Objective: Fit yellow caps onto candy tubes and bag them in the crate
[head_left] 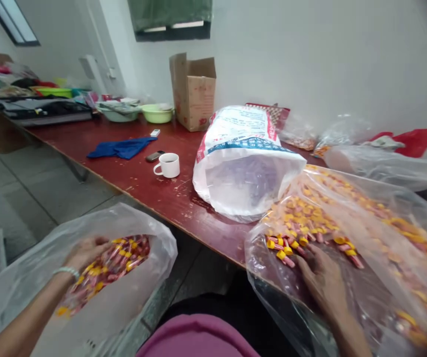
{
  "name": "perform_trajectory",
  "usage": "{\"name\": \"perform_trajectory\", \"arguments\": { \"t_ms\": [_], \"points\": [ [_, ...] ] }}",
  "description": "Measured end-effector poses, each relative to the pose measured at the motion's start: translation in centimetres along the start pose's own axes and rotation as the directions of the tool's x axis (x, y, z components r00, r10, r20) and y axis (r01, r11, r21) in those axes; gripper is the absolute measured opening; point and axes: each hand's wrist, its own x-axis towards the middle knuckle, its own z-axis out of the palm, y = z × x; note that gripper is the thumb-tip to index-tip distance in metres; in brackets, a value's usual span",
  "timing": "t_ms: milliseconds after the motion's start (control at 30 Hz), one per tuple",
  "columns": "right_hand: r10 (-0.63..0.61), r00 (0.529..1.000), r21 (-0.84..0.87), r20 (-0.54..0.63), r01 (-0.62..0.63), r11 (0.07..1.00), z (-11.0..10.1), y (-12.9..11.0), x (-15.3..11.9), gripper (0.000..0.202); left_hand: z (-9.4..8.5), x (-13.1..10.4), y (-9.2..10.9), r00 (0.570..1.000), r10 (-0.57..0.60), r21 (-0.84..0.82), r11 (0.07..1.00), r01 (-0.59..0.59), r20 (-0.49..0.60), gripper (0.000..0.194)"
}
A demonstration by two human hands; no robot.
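On the left, my left hand reaches into an open clear plastic bag, its fingers resting on a heap of small red pieces with yellow caps. Whether those fingers grip any piece is hard to see. My right hand is inside a large clear bag lying on the table, palm toward similar pink-red, yellow-capped pieces. Its fingers are spread against the near edge of that pile, with a few loose pieces beside them. Behind lies a white printed sack, its mouth facing me.
The red-brown table bears a white mug, a dark phone, a blue cloth and an open carton. Basins stand farther left. More plastic bags lie by the wall.
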Motion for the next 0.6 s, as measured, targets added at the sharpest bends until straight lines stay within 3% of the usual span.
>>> {"name": "perform_trajectory", "arguments": {
  "t_ms": [67, 133, 167, 233, 333, 367, 400, 500, 600],
  "points": [
    [-0.05, 0.999, -0.063, -0.012, 0.049, 0.997, 1.0, 0.6, 0.0, 0.051, -0.9, -1.2, 3.0, 0.987, 0.105, 0.043, 0.994, -0.101, -0.12, 0.018],
    [-0.077, 0.996, -0.136, -0.047, 0.07, 0.988, 1.9, 0.8, -0.1, 0.045, -0.9, -3.0, 7.5, 0.93, 0.263, 0.024, 0.964, -0.266, -0.255, 0.023],
    [-0.085, 0.994, -0.161, -0.074, 0.072, 0.984, 2.3, 0.7, -0.1, 0.043, -0.3, -3.8, 10.2, 0.893, 0.364, -0.012, 0.925, -0.38, -0.266, 0.025],
    [-0.103, 0.987, -0.184, -0.123, 0.08, 0.98, 2.5, 0.5, -0.2, 0.041, 1.9, -4.8, 15.7, 0.797, 0.572, -0.086, 0.799, -0.595, -0.193, 0.026],
    [-0.147, 0.978, -0.184, -0.147, 0.119, 0.976, 2.2, 0.2, -0.4, 0.036, 7.8, -4.0, 23.2, 0.565, 0.808, -0.027, 0.577, -0.816, 0.168, 0.022],
    [-0.159, 0.976, -0.182, -0.149, 0.131, 0.975, 2.1, 0.1, -0.4, 0.035, 10.1, -3.1, 25.2, 0.53, 0.802, 0.064, 0.535, -0.842, 0.274, 0.025],
    [-0.166, 0.974, -0.18, -0.154, 0.138, 0.974, 1.9, 0.1, -0.5, 0.034, 12.4, -2.1, 26.9, 0.547, 0.752, 0.197, 0.511, -0.836, 0.368, 0.028],
    [-0.159, 0.973, -0.185, -0.167, 0.127, 0.974, 1.8, 0.1, -0.5, 0.033, 18.0, 1.0, 30.0, 0.595, 0.664, 0.327, 0.497, -0.804, 0.453, 0.024],
    [-0.129, 0.981, -0.206, -0.145, 0.097, 0.974, 1.9, 0.1, -0.6, 0.033, 20.8, 3.6, 31.1, 0.64, 0.604, 0.401, 0.499, -0.768, 0.475, 0.033]
  ]
}}
